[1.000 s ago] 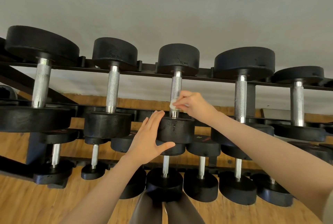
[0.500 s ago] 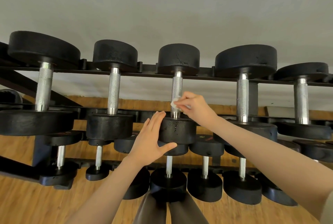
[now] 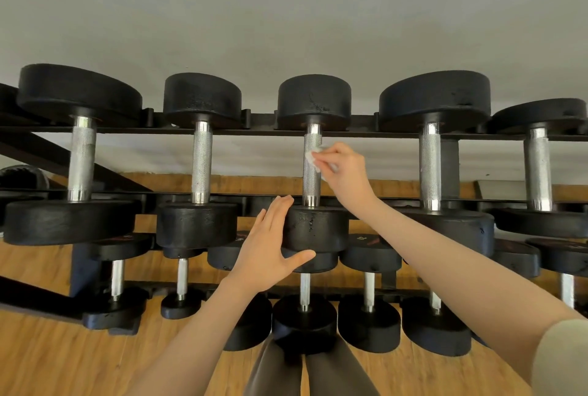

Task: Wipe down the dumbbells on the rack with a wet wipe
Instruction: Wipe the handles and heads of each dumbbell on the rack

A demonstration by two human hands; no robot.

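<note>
Black dumbbells with knurled steel handles lie across the top tier of a black rack point(image 3: 261, 133). On the middle dumbbell point(image 3: 313, 99), my right hand point(image 3: 345, 173) presses a small white wet wipe point(image 3: 313, 157) against the upper half of the steel handle point(image 3: 311, 182). My left hand point(image 3: 270, 246) lies flat with fingers spread against the left side of that dumbbell's near head point(image 3: 318, 230), thumb under its lower edge.
Neighbouring dumbbells sit left point(image 3: 202, 160) and right point(image 3: 431, 160) of the middle one, with larger ones at both ends. Smaller dumbbells point(image 3: 369, 300) fill the lower tier. Wooden floor point(image 3: 47, 357) lies below, a grey wall above, and my legs show at the bottom centre.
My right hand has slid the wipe up the handle from near the lower head to the upper half. My left hand has stayed against the near head.
</note>
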